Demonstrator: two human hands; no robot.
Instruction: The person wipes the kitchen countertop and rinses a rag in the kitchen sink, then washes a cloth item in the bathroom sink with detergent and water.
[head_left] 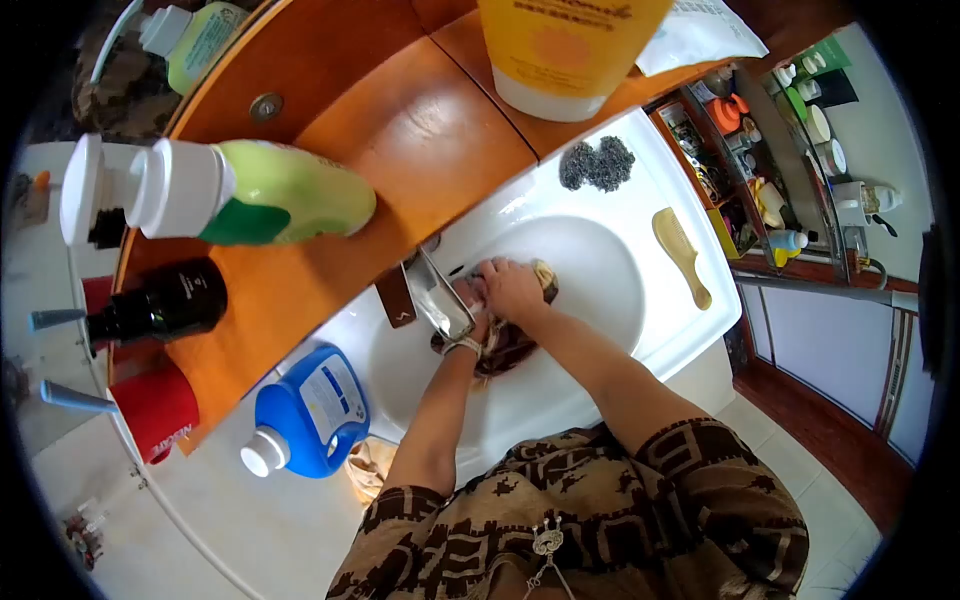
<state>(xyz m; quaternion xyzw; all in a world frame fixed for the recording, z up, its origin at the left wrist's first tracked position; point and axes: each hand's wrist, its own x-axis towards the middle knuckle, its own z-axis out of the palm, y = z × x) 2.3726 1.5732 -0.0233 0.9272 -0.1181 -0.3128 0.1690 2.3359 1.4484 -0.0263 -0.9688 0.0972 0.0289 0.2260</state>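
Both hands are together in the white washbasin point(615, 300), below the metal faucet point(440, 303). Fingers bent, my right hand point(512, 290) presses against my left hand and closes on a wet-looking patterned cloth point(510, 352). The cloth is dark reddish brown, with a yellowish part point(545, 280) showing beyond my right hand. My left hand point(474, 298) is partly covered by the faucet and my right hand; what shows of its fingers is bunched at the cloth. A light band circles the left wrist.
A dark scouring pad point(600, 164) and a wooden comb point(682, 258) lie on the basin's rim. A blue jug point(315, 412) stands left of the basin. The wooden shelf point(400, 130) holds a green pump bottle point(290, 192), black bottle point(180, 300), red cup point(158, 410) and yellow tube point(570, 50).
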